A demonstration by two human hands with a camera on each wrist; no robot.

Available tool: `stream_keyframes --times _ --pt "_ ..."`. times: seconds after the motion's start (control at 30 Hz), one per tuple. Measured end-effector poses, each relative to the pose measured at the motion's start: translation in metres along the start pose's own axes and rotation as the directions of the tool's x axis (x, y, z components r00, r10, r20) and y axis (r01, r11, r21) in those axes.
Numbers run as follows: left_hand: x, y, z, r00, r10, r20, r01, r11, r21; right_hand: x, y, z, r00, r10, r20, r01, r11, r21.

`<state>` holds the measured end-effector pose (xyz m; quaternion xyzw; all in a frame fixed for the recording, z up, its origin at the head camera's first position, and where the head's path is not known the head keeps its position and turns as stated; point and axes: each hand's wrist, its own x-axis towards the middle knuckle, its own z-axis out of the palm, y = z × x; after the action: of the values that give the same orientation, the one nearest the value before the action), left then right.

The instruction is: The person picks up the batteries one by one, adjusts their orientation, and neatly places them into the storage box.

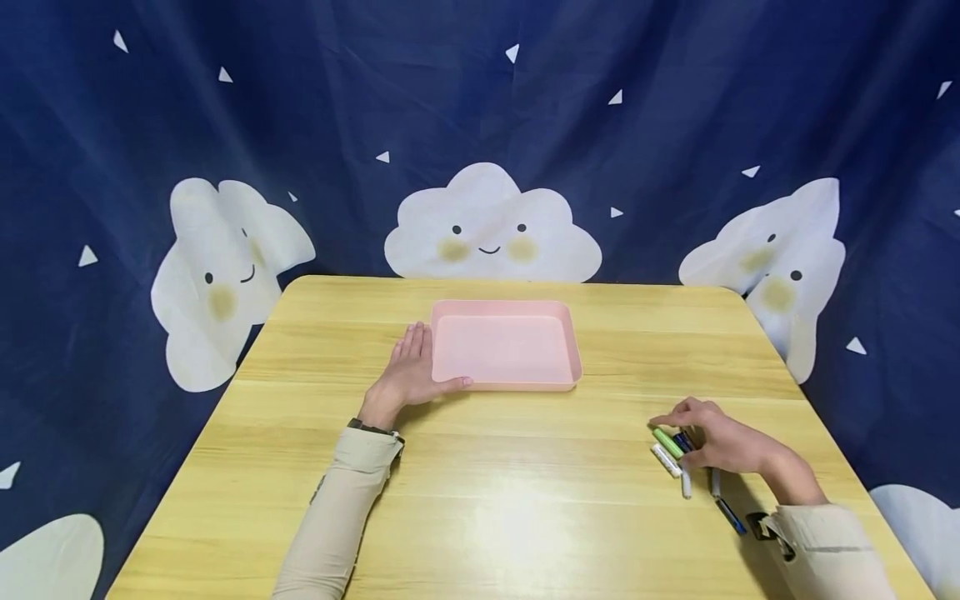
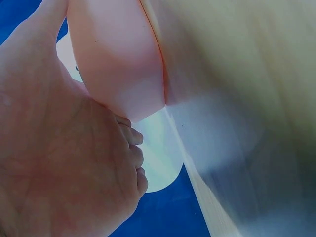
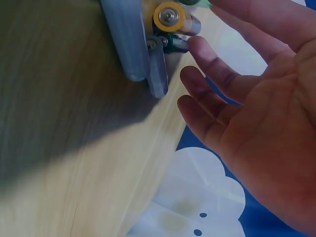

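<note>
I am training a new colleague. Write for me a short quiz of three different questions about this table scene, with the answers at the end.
1. True or false: the pink tray already holds batteries.
2. Multiple choice: where does the left hand rest?
A. inside the tray
B. flat on the table, against the tray's left edge
C. on the batteries
3. Fill in the missing word: the right hand reaches over a small group of ______ that lies on the table at the right.

Key
1. False. The tray is empty.
2. B.
3. batteries. One of them is green, one white.
</note>
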<state>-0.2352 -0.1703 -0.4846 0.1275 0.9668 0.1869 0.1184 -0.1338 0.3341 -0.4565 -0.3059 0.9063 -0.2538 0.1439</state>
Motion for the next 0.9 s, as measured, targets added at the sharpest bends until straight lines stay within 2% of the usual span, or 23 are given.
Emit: stream_keyframes --times 0.37,0.73,0.9 --pt "0.0017 0.0012 -0.0001 1.0 -0.005 0.001 0.005 1.0 0.015 0.0029 -0.0009 0.0057 0.995 0.096 0.029 -0.097 0.995 0.033" --pt "0.0054 -0.003 0.0061 1.0 -0.02 0.017 0.02 1.0 0.006 -0.0005 0.0016 0.0057 0.995 0.097 0.022 -0.098 0.994 0.049" --pt "0.0077 -0.0051 0.0083 1.0 -0.016 0.004 0.016 1.0 -0.002 -0.0004 0.0027 0.0058 0.997 0.08 0.001 -0.08 0.997 0.005"
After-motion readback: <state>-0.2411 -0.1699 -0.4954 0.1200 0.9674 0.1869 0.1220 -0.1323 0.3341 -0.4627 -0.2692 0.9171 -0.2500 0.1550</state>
